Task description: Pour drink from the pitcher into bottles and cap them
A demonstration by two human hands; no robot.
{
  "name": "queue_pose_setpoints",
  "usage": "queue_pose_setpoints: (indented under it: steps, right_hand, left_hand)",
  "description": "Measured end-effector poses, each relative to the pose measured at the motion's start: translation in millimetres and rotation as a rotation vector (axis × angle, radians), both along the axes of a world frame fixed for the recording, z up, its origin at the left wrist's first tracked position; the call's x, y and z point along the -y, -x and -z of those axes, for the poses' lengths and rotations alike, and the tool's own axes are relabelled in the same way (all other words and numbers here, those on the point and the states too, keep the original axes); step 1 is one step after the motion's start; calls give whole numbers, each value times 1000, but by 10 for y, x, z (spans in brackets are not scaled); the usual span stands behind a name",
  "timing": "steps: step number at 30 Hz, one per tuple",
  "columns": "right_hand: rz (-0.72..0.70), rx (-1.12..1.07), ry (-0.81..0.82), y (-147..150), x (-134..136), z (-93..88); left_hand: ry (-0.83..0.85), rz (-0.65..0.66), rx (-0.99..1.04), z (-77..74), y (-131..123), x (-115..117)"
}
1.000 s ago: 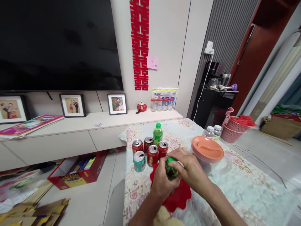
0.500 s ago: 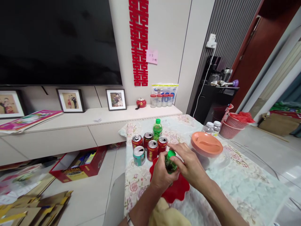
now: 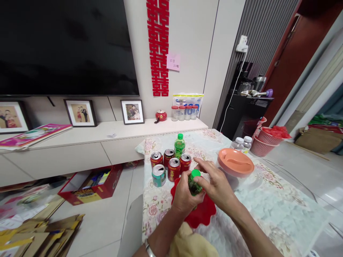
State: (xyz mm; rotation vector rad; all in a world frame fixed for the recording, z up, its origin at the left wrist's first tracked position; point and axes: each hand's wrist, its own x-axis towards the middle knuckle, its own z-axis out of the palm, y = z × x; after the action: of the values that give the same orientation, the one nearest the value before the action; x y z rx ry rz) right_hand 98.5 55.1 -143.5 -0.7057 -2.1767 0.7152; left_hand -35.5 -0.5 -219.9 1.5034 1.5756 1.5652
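Observation:
My left hand [image 3: 184, 194] is wrapped round a small green-capped plastic bottle [image 3: 195, 187] with dark green label, held upright above a red scalloped tray [image 3: 199, 216]. My right hand [image 3: 215, 182] is at the bottle's top, fingers stretched out and apart, its thumb close against the green cap [image 3: 195, 173]; whether it touches is hard to tell. Just beyond my hands stand several red drink cans, among them a front red can [image 3: 174, 170], and a teal can [image 3: 159, 176]. Behind them is another green bottle [image 3: 179, 146]. A pale yellow cloth [image 3: 191, 242] lies nearest me.
An orange divided dish [image 3: 235, 162] rests to the right, with clear jars [image 3: 238, 144] behind it. A floral cloth [image 3: 268, 207] covers the table. On the white cabinet [image 3: 112, 132] stand picture frames and red-lidded jars. A red box [image 3: 91, 185] sits on the floor left.
My right hand's fingers have lifted slightly and spread away from the cap. My left hand keeps the bottle in nearly the same place.

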Motion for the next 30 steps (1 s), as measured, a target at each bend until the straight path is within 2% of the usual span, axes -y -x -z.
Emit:
queue_pose_setpoints:
  steps: [3, 10, 16, 23, 30]
  right_hand:
    - [54, -7, 30, 16, 24, 17]
    - [-66, -31, 116, -55, 33, 14]
    - [41, -67, 128, 26, 25, 82]
    - [-68, -84, 163, -38, 53, 25]
    - [42, -117, 166, 4, 33, 88]
  left_hand:
    - [2, 7, 5, -36, 8, 19]
    - [-33, 16, 25, -32, -4, 3]
    - [23, 9, 17, -75, 6, 22]
    - [9, -2, 25, -75, -14, 23]
    - [28, 2, 18, -79, 7, 31]
